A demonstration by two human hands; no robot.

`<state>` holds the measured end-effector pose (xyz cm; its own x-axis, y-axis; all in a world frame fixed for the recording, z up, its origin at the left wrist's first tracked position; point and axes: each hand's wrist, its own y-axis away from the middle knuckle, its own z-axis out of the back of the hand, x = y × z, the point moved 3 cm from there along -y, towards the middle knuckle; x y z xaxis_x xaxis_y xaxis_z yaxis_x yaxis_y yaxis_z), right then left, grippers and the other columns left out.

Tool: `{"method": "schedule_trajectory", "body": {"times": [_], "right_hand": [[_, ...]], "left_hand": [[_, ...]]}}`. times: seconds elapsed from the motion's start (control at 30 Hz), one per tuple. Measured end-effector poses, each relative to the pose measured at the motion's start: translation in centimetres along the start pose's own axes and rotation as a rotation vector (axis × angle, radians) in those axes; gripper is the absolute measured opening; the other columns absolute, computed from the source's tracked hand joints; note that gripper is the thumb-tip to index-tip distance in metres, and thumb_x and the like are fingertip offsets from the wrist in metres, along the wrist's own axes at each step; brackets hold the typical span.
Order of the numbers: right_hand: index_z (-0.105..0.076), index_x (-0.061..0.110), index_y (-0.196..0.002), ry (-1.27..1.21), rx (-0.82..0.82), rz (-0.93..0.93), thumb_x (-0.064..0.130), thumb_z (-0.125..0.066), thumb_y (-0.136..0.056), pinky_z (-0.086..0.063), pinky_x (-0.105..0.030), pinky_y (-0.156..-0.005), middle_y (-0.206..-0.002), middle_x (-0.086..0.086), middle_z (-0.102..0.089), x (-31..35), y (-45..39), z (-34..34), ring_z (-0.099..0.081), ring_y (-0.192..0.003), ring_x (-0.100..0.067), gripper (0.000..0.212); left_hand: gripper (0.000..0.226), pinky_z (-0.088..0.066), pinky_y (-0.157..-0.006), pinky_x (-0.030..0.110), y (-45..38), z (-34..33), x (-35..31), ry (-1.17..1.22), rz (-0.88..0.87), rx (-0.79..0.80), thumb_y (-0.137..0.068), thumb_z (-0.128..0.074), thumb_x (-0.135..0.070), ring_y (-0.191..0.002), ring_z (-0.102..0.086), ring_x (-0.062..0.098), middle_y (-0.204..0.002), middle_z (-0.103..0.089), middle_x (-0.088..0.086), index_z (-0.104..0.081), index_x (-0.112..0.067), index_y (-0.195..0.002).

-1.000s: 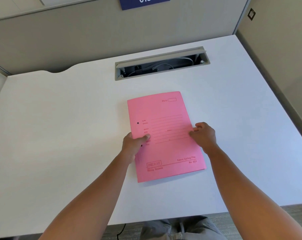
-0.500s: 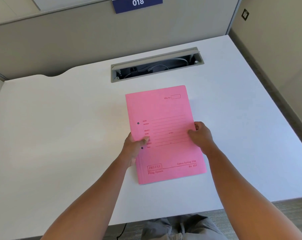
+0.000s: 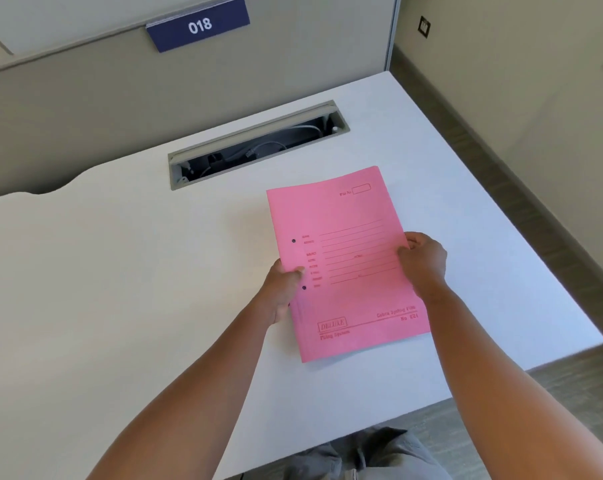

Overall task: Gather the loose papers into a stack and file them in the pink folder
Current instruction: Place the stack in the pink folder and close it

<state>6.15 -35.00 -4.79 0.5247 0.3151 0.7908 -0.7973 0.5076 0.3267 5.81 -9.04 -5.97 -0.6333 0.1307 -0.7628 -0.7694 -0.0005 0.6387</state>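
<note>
The pink folder (image 3: 345,258) is closed, its printed front cover facing up, over the white desk (image 3: 120,271). My left hand (image 3: 282,289) grips its left spine edge, thumb on the cover. At the folder's right edge my right hand (image 3: 423,259) pinches it with curled fingers. The folder's far end seems slightly raised. No loose papers are visible; anything inside the folder is hidden.
An open grey cable tray slot (image 3: 258,143) with wires is cut into the desk just beyond the folder. A partition wall carries a blue "018" sign (image 3: 199,26). The desk's right edge (image 3: 500,209) drops to the floor beside a wall.
The view has swung left, so the folder and both hands now sit right of centre. The grip of both hands on the folder is unchanged; the folder stays closed.
</note>
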Motion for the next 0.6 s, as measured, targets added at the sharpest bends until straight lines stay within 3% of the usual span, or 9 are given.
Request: {"method": "schedule_trajectory", "body": {"times": [0.1, 0.2, 0.4, 0.6], "right_hand": [[-0.068, 0.010, -0.091, 0.079, -0.067, 0.021, 0.001, -0.043, -0.079, -0.058, -0.042, -0.073, -0.085, -0.010, -0.070, -0.4, -1.6, 2.3, -0.064, -0.084, -0.033, 0.029], [-0.067, 0.006, -0.087, 0.121, -0.094, 0.038, 0.000, -0.039, -0.077, -0.056, -0.042, -0.069, -0.081, -0.013, -0.068, -0.8, -3.3, 4.3, -0.063, -0.080, -0.037, 0.030], [-0.065, 0.000, -0.093, 0.122, -0.153, 0.002, 0.000, -0.039, -0.077, -0.056, -0.044, -0.069, -0.089, -0.020, -0.068, -0.9, -6.3, 6.8, -0.059, -0.072, -0.035, 0.030], [-0.068, 0.004, -0.101, 0.090, -0.185, -0.003, -0.001, -0.042, -0.081, -0.057, -0.041, -0.073, -0.097, -0.015, -0.069, -0.9, -8.9, 7.6, -0.065, -0.085, -0.036, 0.033]], "left_hand": [[0.027, -0.051, -0.098, 0.042, -0.8, -2.5, -1.1, -0.061, 0.006, 0.046, -0.102, -0.042, -0.007, -0.110, -0.066, 0.025, -0.111, -0.072, -0.001, -0.064, -0.022, -0.109], [0.027, -0.049, -0.104, 0.048, -1.8, -4.5, -2.0, -0.103, 0.010, 0.044, -0.101, -0.049, -0.009, -0.115, -0.064, 0.029, -0.122, -0.069, 0.009, -0.061, -0.009, -0.125], [0.012, -0.054, -0.099, 0.046, -3.8, -7.7, -3.3, -0.089, 0.045, -0.002, -0.095, -0.060, -0.009, -0.110, -0.068, 0.030, -0.112, -0.073, 0.009, -0.069, -0.013, -0.103], [0.021, -0.052, -0.103, 0.045, -5.5, -9.4, -4.4, -0.122, 0.049, -0.052, -0.092, -0.066, -0.011, -0.109, -0.068, 0.030, -0.110, -0.074, 0.008, -0.072, -0.008, -0.111]]}}
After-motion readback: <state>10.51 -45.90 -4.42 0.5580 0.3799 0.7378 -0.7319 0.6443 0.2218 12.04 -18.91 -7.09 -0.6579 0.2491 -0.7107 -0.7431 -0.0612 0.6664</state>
